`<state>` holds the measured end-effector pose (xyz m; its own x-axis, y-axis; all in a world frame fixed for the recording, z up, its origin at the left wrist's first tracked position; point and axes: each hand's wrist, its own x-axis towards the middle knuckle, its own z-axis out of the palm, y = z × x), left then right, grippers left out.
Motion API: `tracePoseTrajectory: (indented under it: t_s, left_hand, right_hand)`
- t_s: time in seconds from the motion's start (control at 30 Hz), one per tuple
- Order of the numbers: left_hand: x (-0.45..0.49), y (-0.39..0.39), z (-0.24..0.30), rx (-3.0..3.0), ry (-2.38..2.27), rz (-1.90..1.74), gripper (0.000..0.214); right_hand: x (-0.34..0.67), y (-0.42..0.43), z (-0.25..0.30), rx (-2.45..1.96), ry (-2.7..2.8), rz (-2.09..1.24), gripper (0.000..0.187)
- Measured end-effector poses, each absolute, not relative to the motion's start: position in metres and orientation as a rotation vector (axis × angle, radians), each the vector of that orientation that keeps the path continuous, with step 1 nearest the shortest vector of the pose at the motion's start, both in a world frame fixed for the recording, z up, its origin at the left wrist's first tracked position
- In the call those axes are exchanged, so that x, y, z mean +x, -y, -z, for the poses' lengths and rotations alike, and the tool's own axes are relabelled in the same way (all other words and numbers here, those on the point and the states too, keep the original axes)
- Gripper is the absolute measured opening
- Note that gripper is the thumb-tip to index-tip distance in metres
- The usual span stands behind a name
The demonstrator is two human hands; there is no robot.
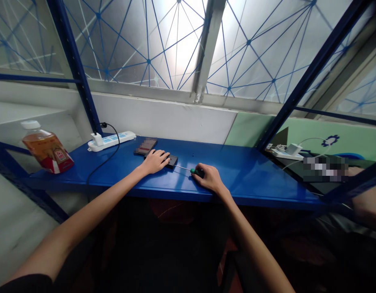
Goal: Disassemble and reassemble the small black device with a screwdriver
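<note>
My left hand (155, 161) lies palm down over a small black box (173, 161) on the blue table, its fingers stretched out and slightly apart. Part of the box is hidden beneath the palm and fingers. In my right hand (209, 178), fingers closed round the handle, is a screwdriver (193, 171) with a green and black grip. Its thin metal shaft points left and its tip meets or nearly meets the near right side of the box; contact is too small to tell. A dark flat item (146, 146), partly blurred, lies just behind my left hand.
At the left end of the blue table (236, 171) stands a tilted-looking drink bottle (49, 147). A white power strip (113, 140) lies behind it, with a black cable (107, 162) running over the front edge. Blue posts flank the table. Another person's arm (369, 203) shows at right.
</note>
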<state>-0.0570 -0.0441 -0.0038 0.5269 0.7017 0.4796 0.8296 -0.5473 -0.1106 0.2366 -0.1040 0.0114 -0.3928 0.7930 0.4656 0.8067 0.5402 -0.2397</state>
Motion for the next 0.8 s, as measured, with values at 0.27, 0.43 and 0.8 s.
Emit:
tracePoseTrajectory:
  t_s: [0.27,0.43,0.8]
  left_hand:
    - [-0.0563,0.0429,0.0054,-2.442,1.267,0.572,0.051]
    - [-0.0564,0.042,0.006,-2.439,1.255,0.565,0.051]
    - [-0.0566,0.0417,0.0055,-2.442,1.257,0.575,0.051]
  right_hand:
    - [0.2357,0.1065,-0.0124,-1.299,2.236,0.007,0.028]
    - [0.2391,0.1035,-0.0125,-1.203,2.206,-0.083,0.023]
    - [0.2424,0.099,-0.0093,-1.171,2.128,-0.163,0.013]
